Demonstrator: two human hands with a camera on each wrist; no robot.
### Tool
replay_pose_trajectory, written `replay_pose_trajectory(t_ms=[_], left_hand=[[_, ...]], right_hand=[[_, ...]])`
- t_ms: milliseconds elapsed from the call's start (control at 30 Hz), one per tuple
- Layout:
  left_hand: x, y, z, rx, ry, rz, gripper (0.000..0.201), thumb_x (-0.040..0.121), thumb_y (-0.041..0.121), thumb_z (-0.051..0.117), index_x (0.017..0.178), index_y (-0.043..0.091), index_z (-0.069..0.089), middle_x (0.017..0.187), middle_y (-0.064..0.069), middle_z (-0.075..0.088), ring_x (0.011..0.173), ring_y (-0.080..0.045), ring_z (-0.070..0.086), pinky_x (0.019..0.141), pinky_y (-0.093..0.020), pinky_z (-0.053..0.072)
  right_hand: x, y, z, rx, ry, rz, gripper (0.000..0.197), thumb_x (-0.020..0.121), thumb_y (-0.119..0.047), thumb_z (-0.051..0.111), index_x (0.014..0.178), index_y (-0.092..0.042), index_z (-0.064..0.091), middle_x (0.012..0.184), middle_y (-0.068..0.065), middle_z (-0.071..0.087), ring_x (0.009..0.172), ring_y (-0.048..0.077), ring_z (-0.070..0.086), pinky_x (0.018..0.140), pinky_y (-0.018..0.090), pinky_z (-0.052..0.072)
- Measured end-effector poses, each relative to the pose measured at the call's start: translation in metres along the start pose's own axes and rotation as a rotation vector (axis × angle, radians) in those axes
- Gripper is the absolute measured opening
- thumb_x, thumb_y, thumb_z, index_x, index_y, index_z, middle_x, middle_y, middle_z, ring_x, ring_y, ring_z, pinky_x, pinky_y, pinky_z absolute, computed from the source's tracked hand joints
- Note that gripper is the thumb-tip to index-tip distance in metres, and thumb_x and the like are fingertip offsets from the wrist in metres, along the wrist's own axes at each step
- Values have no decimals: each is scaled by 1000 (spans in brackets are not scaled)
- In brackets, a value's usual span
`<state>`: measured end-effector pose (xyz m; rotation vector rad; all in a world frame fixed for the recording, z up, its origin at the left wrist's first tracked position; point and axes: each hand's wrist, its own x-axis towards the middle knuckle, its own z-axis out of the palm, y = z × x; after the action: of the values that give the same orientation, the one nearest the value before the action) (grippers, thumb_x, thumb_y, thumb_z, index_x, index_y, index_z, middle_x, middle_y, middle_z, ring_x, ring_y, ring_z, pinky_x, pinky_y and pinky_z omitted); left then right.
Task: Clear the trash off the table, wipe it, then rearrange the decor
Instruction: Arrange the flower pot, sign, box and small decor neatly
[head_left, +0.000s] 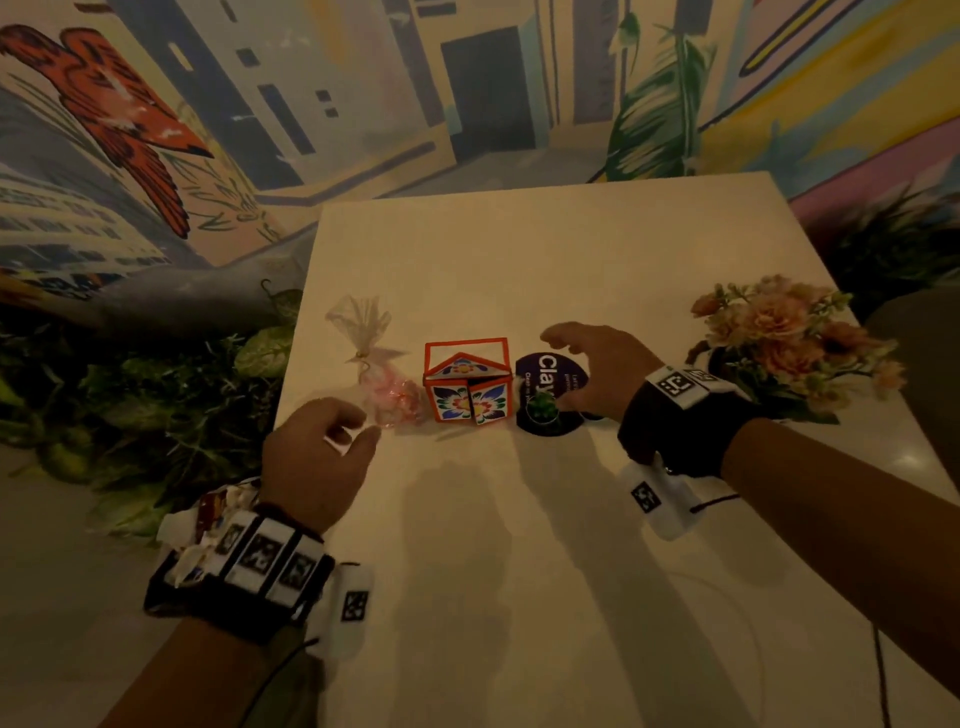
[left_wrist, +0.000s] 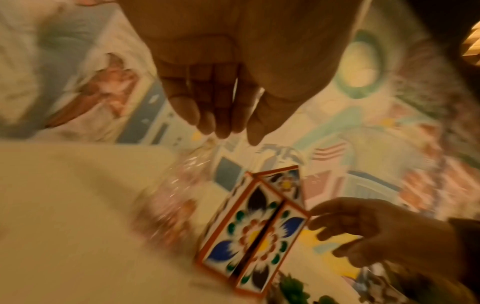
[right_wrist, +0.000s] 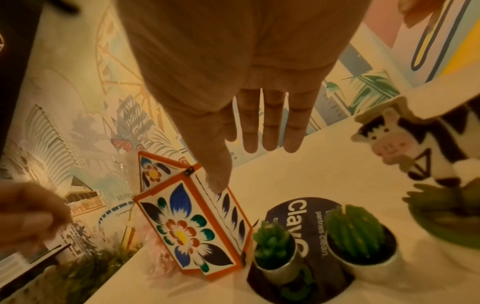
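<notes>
The white table looks bare of trash, so this seems to be the part where the decor gets put back. The pink flowers stand at its right edge. In the middle sits the painted box, with a clear candy bag touching its left side and a dark round sign with two little cactus pots just to its right. The left hand hangs near the bag, fingers loosely bent, holding nothing. The right hand is spread wide over the sign, also holding nothing. It should come down slowly and pick one small thing, so the pots do not tip.
</notes>
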<state>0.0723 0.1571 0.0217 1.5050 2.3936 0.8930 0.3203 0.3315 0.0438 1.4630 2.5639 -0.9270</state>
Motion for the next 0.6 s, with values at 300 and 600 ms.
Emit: replay_pose_trajectory(t_ms=[300,600], left_hand=[[48,87,24,300,-208,576,87,63,33,80,138,10,42,145,-13,40,133,-32,38,108,-48,33],[78,92,60,509,-502,390,78,76,29,73,142,20,33,144,-4,42,130,-24,40,107,-41,33]], right_hand=[[-1,-11,17,-170,-111,-7,48,80,-26,68,124,-12,53,127,9,57,115,29,54,94,34,44],[23,0,47,-328,-112,-14,54,82,-31,65,132,-19,47,132,8,51,122,28,48,101,37,40]])
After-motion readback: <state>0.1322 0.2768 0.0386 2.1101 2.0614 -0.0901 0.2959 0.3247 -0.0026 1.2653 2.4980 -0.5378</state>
